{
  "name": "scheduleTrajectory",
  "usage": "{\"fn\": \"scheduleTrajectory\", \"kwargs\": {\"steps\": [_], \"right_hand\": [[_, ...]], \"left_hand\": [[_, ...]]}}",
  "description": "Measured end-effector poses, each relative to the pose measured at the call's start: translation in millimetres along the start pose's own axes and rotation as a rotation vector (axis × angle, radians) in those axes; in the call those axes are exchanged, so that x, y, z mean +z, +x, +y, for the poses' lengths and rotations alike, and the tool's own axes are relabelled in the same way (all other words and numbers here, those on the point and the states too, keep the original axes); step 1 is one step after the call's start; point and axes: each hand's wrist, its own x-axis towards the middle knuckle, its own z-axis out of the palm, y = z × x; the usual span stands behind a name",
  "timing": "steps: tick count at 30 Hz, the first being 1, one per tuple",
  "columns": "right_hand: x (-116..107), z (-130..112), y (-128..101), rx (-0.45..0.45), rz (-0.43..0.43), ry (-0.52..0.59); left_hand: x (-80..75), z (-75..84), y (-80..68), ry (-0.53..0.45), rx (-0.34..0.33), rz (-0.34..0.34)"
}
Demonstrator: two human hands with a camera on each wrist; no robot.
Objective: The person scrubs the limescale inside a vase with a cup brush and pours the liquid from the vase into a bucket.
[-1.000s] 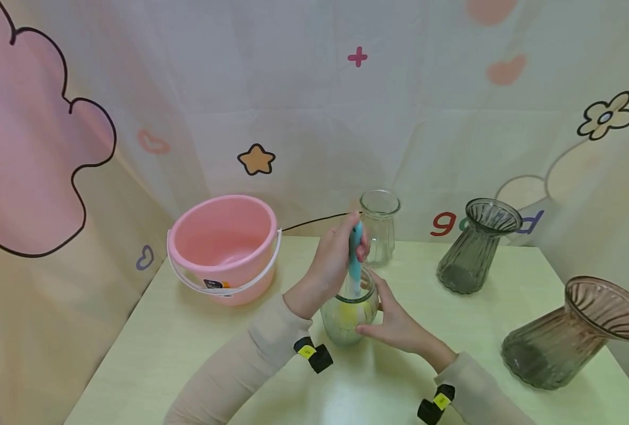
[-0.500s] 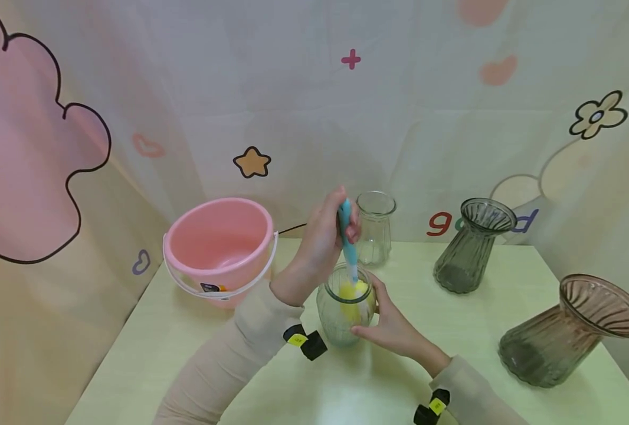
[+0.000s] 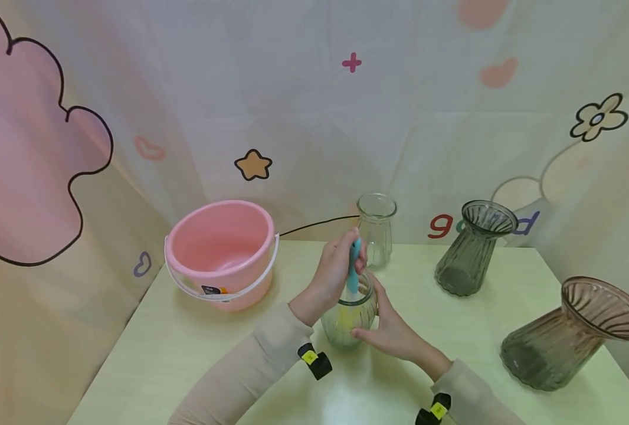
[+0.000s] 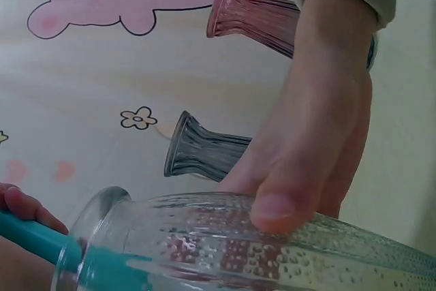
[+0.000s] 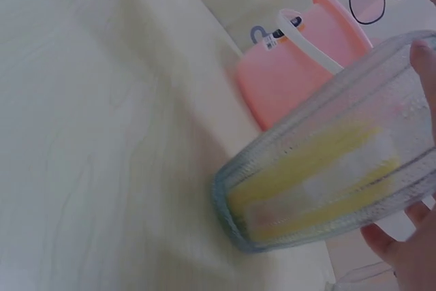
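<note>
Now pushes the brush [image 3: 353, 277], gripped in the left hand [image 3: 326, 282], deeper into the jar [image 3: 338, 335] below those fingers, clasped by the right hand [image 3: 395, 332], probably working nearer the base.

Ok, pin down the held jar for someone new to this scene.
In the head view, find the pink bucket on the table. Right of it, the right hand holds the jar. Unlike the clear vase, grey vase and brown vase, it has a blue handle in it.
</note>
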Motion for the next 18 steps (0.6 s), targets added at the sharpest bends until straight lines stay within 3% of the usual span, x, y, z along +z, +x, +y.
{"fn": "scheduleTrajectory", "kwargs": {"steps": [8, 18], "right_hand": [[-12, 9, 2, -0.005, -0.099, 0.022], [-4, 15, 4, -0.05, -0.016, -0.006]], "left_hand": [[-0.5, 1.4, -3.2, -0.001, 0.003, -0.005], [0.6, 15.5, -8.7, -0.059, 0.019, 0.023]]}}
